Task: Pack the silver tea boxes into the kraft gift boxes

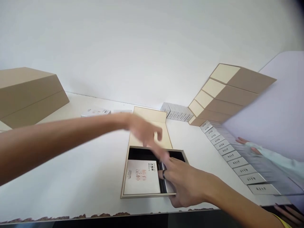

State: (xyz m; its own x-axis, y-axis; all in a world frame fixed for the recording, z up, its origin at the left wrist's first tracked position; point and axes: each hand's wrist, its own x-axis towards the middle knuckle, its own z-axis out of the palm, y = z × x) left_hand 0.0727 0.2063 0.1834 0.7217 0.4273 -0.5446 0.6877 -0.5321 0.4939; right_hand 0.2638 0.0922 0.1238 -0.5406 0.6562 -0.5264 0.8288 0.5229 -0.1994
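An open gift box (122, 186), cream inside with a black lining, stands near the table's front edge with its lid (163, 136) folded back. A white printed tea box (142, 177) fills its left part. My right hand (182, 180), a dark ring on one finger, reaches over the right wall with its fingers curled around a narrow silvery-white box (169, 186) inside. Most of that box is hidden by the hand. My left hand (144, 129), blurred, hangs above the lid, its forefinger stretched towards my right knuckles and nothing held.
Stacked beige boxes stand at left (33, 95) and back right (228, 95). A row of small white boxes (228, 152) runs along the right, beside another person's hand (254, 150). More small boxes (177, 112) sit against the wall; a white box (96, 111) lies at back left.
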